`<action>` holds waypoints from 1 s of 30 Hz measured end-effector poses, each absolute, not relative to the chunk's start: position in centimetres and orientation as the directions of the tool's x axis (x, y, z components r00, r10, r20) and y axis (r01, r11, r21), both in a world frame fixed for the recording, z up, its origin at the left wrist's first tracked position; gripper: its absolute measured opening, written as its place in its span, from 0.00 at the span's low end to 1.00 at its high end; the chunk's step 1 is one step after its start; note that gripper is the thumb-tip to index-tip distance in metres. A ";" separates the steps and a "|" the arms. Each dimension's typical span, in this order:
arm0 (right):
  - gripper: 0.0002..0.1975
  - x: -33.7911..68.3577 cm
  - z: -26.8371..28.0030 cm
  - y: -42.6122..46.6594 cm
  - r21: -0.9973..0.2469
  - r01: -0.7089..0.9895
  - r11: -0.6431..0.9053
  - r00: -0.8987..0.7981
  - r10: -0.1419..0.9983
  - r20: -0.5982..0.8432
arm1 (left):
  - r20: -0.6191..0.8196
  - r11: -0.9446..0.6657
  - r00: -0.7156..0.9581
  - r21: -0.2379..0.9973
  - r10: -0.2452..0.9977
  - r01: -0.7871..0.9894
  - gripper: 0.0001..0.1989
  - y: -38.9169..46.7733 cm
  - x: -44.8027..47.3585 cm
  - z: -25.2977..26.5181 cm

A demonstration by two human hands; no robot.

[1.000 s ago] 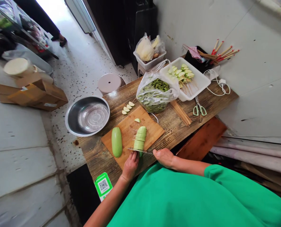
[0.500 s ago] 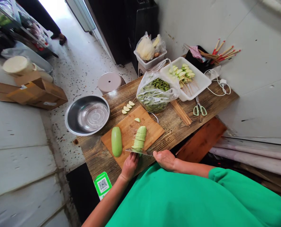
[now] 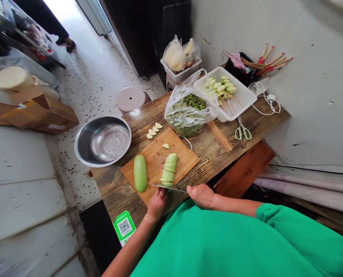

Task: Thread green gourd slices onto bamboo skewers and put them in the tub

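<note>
A sliced zucchini half lies on the wooden cutting board, its slices standing close together. My right hand is closed around the handle of a knife, whose blade stands at the near end of the slices. Just behind the blade, my left hand has its fingers bent on the zucchini's near end; the fingertips are partly hidden by the blade. Another zucchini half, uncut, rests skin up on the board's left side. One loose slice lies beyond the row.
A steel basin stands at the table's left edge. Skewered slices lie past the board. Farther right are a bag of green pods, bare skewers, scissors and a white tray of skewers.
The blade has come slightly nearer to me along the zucchini, and a gap shows among the near slices. Both hands keep their grip. The whole view has shifted slightly.
</note>
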State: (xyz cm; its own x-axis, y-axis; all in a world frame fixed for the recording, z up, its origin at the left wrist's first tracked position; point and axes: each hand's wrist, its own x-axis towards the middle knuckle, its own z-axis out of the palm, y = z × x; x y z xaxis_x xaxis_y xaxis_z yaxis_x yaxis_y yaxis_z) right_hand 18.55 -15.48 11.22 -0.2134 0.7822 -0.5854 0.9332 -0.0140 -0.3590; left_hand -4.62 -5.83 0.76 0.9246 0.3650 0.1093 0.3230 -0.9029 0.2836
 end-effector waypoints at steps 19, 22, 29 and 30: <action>0.11 18.4 10.2 -16.0 -0.334 0.942 -0.027 -0.180 0.801 -0.571 | 0.166 -0.907 0.908 0.250 0.385 0.339 0.15 -6.2 -4.5 0.7; 0.10 18.2 10.7 -16.2 -0.342 0.939 -0.021 -0.186 0.808 -0.560 | 0.174 -0.914 0.912 0.240 0.372 0.327 0.15 -6.2 -4.7 0.6; 0.10 18.0 10.9 -16.2 -0.349 0.937 -0.007 -0.207 0.793 -0.573 | 0.248 -0.940 0.912 0.188 0.327 0.286 0.14 -6.2 -4.8 0.4; 0.10 18.0 10.7 -16.2 -0.348 0.937 -0.005 -0.209 0.793 -0.572 | 0.257 -0.942 0.911 0.187 0.322 0.281 0.13 -6.1 -4.8 0.4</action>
